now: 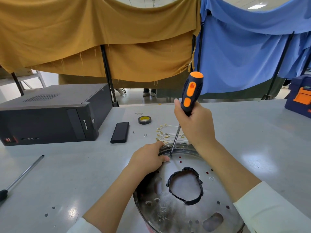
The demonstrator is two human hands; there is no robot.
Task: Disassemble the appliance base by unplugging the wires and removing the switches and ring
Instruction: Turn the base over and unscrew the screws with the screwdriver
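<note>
Bare table (244, 132) lies right of the appliance base (185, 199). On the left a computer case (50, 115) blocks the far side; a spare screwdriver (21, 175) lies nearer. Beyond the base: loose wires (165, 134), tape roll (144, 120), black block (120, 132).

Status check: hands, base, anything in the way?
Right hand grips screwdriver, tip on screw at far rim. Left hand steadies appliance base. Loose wires lie beyond; nothing blocking.
</note>
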